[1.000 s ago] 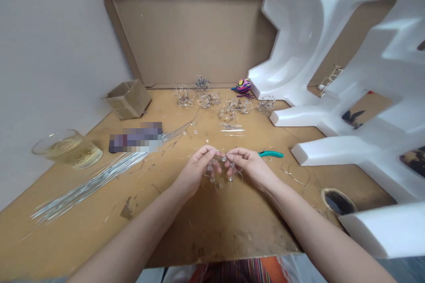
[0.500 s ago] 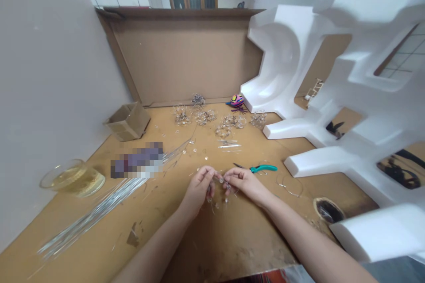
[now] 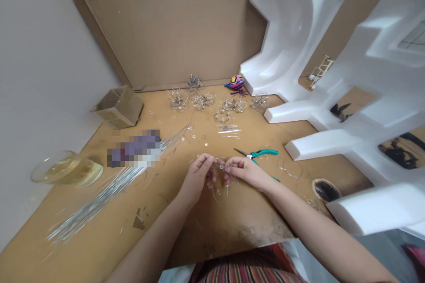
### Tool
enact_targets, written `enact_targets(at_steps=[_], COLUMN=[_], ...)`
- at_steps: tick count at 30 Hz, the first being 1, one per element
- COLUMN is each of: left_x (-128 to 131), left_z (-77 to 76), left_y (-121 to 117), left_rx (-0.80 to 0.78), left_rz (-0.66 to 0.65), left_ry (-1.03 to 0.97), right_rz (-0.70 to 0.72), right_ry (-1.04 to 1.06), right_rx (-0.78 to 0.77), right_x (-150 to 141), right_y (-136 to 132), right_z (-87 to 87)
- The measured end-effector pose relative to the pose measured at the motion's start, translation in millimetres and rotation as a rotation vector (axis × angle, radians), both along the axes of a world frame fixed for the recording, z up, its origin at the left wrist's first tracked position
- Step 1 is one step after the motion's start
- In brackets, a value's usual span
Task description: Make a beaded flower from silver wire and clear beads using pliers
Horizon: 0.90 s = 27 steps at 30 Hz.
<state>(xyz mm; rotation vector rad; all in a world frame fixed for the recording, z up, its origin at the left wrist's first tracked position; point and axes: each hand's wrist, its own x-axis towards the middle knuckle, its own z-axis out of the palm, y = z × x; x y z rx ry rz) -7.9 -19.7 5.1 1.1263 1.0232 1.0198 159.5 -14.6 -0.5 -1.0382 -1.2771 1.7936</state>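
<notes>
Between my two hands is a thin wire with clear beads (image 3: pixel 222 166), bent into a small loop that hangs below the fingers. My left hand (image 3: pixel 198 177) pinches its left side between thumb and fingertips. My right hand (image 3: pixel 247 172) grips the right side the same way, close to a bead. Just beyond my right hand lie teal-handled pliers (image 3: pixel 264 153), partly covered by that hand. Loose clear beads (image 3: pixel 206 144) are scattered past the fingers, and short straight wire pieces (image 3: pixel 229 131) rest farther off.
Several beaded wire bundles (image 3: pixel 203 101) stand at the back near a colourful ornament (image 3: pixel 236 82). Long wires (image 3: pixel 109 199) lie at left, beside a glass bowl of yellowish liquid (image 3: pixel 68 169) and a small cardboard box (image 3: pixel 119 107). White foam packing (image 3: pixel 318 141) borders the right.
The view has tilted downward, showing more of the striped cloth at the near edge. Both hands keep their pinch on the beaded wire, with only slight finger movement.
</notes>
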Motion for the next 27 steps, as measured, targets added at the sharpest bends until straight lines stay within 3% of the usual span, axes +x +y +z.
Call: enact_targets(at_steps=[8, 18, 21, 24, 27], left_x=[4, 0, -1, -3, -4], left_z=[-1.4, -1.3, 0.6, 1.8, 2.9], left_y=[-3, -1, -1, -1, -1], left_rx=[-0.004, 0.007, 0.009, 0.015, -0.034], left_rz=[-0.025, 0.039, 0.047, 0.053, 0.028], left_ry=[0.01, 0.06, 0.059, 0.03, -0.077], right_rz=[-0.085, 0.037, 0.011, -0.135, -0.124], right_ry=[-0.184, -0.167, -0.421, -0.871, -1.304], right_rx=[0.161, 0.163, 0.3, 0.602, 0.821], right_x=[-1, 1, 17, 49, 82], right_y=[-1, -4, -7, -11, -14], right_z=[-0.1, 5.3, 20.5, 33.1, 31.8])
